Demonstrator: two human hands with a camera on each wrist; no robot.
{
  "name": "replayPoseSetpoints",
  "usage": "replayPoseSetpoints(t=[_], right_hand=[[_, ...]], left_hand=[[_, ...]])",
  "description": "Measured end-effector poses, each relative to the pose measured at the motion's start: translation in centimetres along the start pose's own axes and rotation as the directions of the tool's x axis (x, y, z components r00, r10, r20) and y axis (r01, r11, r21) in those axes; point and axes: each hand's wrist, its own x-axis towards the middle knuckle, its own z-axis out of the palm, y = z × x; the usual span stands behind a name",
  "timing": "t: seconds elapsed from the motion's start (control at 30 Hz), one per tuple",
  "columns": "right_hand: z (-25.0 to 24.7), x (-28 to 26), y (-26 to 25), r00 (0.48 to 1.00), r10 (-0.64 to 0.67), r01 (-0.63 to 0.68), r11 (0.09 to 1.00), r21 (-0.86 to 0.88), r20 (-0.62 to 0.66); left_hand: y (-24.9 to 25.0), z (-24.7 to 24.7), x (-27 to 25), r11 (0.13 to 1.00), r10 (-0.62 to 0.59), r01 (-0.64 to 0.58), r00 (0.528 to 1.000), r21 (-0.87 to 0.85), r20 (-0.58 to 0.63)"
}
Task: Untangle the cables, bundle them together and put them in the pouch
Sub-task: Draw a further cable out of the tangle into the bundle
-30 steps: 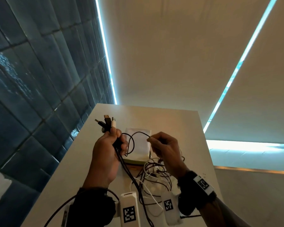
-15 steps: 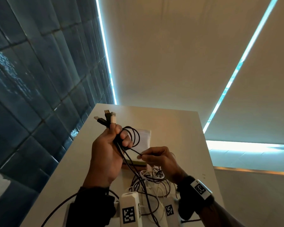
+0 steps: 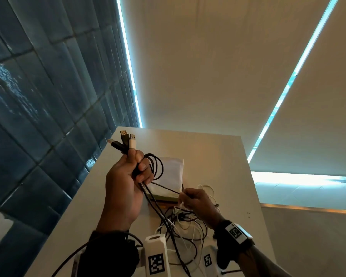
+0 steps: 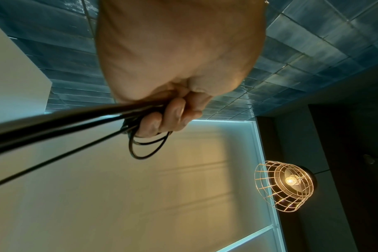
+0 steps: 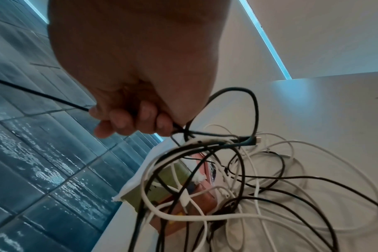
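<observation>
My left hand (image 3: 128,176) is raised over the white table (image 3: 218,156) and grips a bundle of cables. Their USB plugs (image 3: 126,140), two black and one white, stick up above the fist, and black loops (image 3: 158,166) hang beside the fingers (image 4: 162,122). One thin black cable (image 3: 164,188) runs taut from that fist to my right hand (image 3: 192,200), which pinches it low, just above the tangle of black and white cables (image 5: 237,179) lying on the table. The pouch (image 3: 170,172), white with a green and pink edge, lies behind the hands, partly under the tangle.
A dark blue tiled wall (image 3: 38,116) runs along the table's left edge. White marker-tagged devices (image 3: 156,256) sit at the near edge by my wrists. A caged lamp (image 4: 287,185) glows in the left wrist view. Bare tabletop shows to the right and behind the pouch.
My right hand has dropped from level with the left fist to just above the tangle, sliding along the thin black cable. Black loops now hang at the left fist, which rose slightly.
</observation>
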Motion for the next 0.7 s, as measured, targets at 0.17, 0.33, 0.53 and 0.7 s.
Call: replayPoseSetpoints(t=[0.17,0.33,0.53,0.7], right_hand=[[-0.3,0.0,2.2,0.995,0.089,-0.094,0.987,-0.134,-0.041],[-0.9,0.5,0.8,0.955,0.127,-0.153,0.985,-0.08,-0.266],[-1.2,0.5,-6.4,0.962,-0.055,0.144,0.935,0.324,-0.269],[0.2,-0.4,-9.1,0.963,-0.25,0.27,0.875,0.401,-0.103]], left_hand=[[0.0,-0.1,0.1,1.0,-0.006,0.006,1.0,0.03,-0.024],[-1.0,-0.4,0.6,0.994,-0.048,0.056,0.995,0.092,-0.083],[-2.2,-0.3,1.1,0.987,-0.085,0.103,0.986,0.124,-0.144],[-3.4,0.5,1.2,0.963,-0.112,0.159,0.97,0.217,-0.214]])
